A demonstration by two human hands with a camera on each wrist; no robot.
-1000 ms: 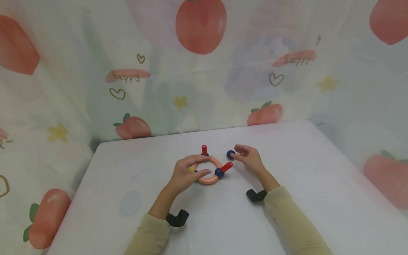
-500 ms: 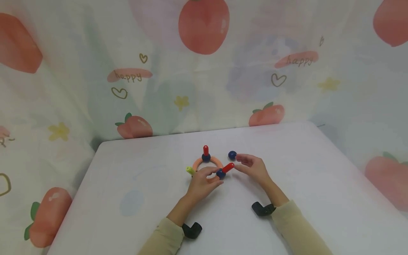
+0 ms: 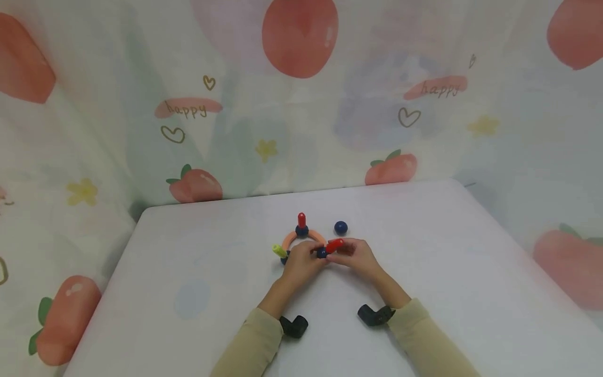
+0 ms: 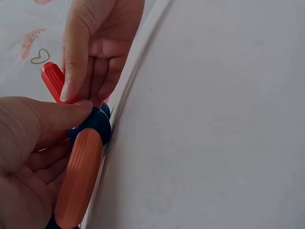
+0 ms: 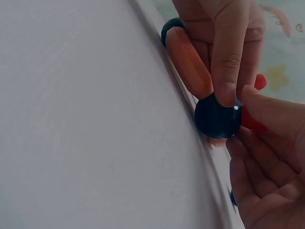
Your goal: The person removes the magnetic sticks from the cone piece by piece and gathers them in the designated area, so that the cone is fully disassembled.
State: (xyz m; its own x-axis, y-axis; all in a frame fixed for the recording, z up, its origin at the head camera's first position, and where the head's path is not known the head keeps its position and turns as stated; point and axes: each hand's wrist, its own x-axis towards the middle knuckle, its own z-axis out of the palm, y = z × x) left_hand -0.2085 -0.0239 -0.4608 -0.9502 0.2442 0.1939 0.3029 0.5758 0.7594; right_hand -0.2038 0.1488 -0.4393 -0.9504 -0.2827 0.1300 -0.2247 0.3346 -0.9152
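Note:
A ring of curved orange rods (image 3: pixel 289 240) joined by dark blue balls lies on the table. My left hand (image 3: pixel 301 264) pinches the ring's near-right blue ball (image 5: pixel 217 117) between thumb and fingers. A red stick (image 3: pixel 335 245) juts from that ball, and my right hand (image 3: pixel 360 256) pinches it close to the ball. Another red stick (image 3: pixel 302 220) stands upright on the far ball (image 3: pixel 302 231). On the left side, a yellow-green stick (image 3: pixel 279 250) leans outward from its ball. My left hand hides the ring's near part.
A loose dark blue ball (image 3: pixel 341 228) rests on the white table (image 3: pixel 212 262), just beyond my right hand. Behind the table hangs a fruit-patterned cloth (image 3: pixel 292 120). Black camera mounts (image 3: pixel 375 315) stick out at both wrists.
My left hand has moved right along the ring to the near-right ball and grips it. From beside the loose ball, my right hand has come to the red stick and pinches it.

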